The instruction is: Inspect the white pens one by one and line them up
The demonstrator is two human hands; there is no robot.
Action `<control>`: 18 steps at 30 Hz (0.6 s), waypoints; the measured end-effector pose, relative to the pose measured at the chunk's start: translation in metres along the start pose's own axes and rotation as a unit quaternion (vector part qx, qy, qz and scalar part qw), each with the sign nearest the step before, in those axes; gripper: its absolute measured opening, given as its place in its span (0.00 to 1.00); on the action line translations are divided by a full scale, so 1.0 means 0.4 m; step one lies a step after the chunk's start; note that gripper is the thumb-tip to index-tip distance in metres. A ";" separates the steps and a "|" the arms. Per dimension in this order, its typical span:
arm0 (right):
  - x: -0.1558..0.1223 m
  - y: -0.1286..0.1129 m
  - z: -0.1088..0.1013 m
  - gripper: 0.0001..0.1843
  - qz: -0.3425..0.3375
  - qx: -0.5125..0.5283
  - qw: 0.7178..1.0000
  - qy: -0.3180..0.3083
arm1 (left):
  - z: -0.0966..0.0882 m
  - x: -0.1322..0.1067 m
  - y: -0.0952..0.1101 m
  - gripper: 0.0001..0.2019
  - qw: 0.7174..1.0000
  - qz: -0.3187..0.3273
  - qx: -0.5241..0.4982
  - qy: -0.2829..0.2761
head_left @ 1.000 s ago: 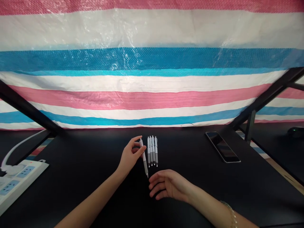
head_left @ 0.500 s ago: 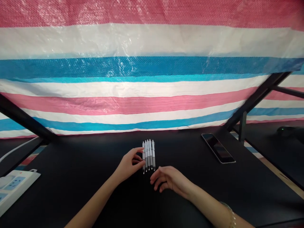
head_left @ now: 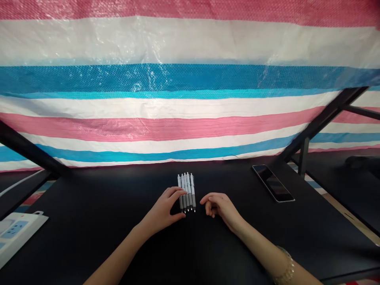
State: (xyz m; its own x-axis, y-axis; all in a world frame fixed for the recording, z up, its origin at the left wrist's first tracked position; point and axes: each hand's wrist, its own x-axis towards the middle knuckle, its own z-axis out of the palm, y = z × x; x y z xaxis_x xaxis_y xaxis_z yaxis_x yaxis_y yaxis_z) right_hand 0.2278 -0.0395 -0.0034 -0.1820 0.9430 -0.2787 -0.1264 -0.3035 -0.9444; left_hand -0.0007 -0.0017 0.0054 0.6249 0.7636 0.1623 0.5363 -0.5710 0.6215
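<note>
Several white pens with grey grips lie side by side in a row on the black table, their tips toward me. My left hand is at the row's left side, thumb and fingers apart. Its index finger reaches over the left pens, and the thumb is near their tips; whether it presses on them I cannot tell. To the right of the row, apart from it, my right hand is held with the index finger stretched out and the other fingers curled under. Nothing shows in it.
A smartphone lies at the table's back right. On the left edge sits a white power strip. Black metal bars slant up on both sides, and a striped plastic sheet hangs behind the table.
My left hand has opened wider, its index finger now across the left pens. My right hand has moved up and to the right, away from the pen tips. The camera view shifted slightly.
</note>
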 end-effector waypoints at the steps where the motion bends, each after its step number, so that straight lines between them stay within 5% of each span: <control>1: 0.001 -0.001 0.000 0.17 -0.004 -0.016 1.000 0.000 | 0.000 0.000 0.000 0.27 1.000 0.005 0.008 0.003; 9: 0.015 -0.008 -0.014 0.16 -0.064 -0.151 0.986 0.039 | 0.011 -0.001 0.002 0.25 0.999 0.029 0.031 0.021; 18: 0.024 -0.008 -0.045 0.12 -0.141 -0.307 0.936 0.095 | 0.028 -0.003 0.016 0.25 0.999 0.045 0.015 0.021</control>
State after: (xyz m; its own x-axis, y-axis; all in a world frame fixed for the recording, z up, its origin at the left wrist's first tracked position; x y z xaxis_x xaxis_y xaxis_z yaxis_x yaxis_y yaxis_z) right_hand 0.2440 -0.0271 -0.0063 -0.0423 0.9988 0.0261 0.4526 0.0425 -0.8907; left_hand 0.0082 -0.0093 0.0006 0.6473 0.7204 0.2491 0.4960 -0.6462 0.5801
